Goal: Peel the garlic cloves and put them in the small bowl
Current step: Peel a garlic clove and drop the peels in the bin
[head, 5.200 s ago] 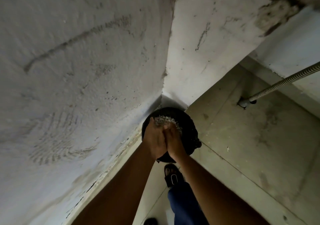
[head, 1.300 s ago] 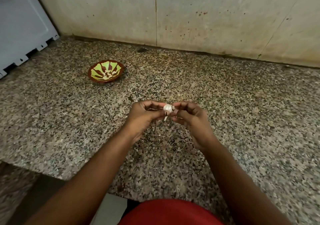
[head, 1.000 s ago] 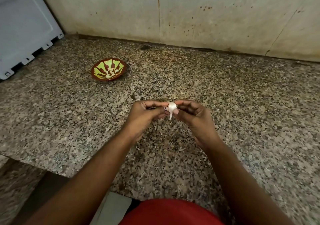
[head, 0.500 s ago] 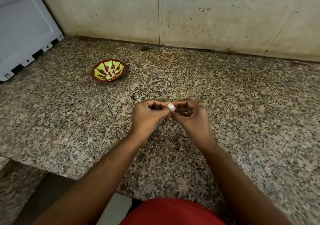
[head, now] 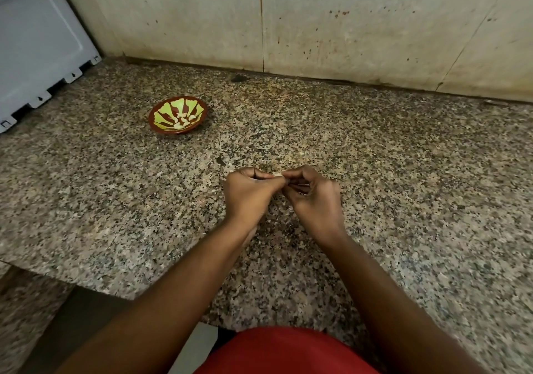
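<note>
Hands pinched one small pale garlic clove above the speckled granite surface.

Fingers of the left hand and of the right hand were curled in tight, their tips meeting at the clove, so that only a sliver of it showed between them; how much skin was on it could not be told. Both hands were over the middle of the surface, knuckles up, forearms reaching in from the near edge. The small round brown bowl with a green leaf pattern stood well apart, up and to the left of the hands, near the back of the surface, with several pale peeled cloves lying in its middle. A stained beige tiled wall rose behind the surface, and a light grey panel leaned at the far left.
</note>
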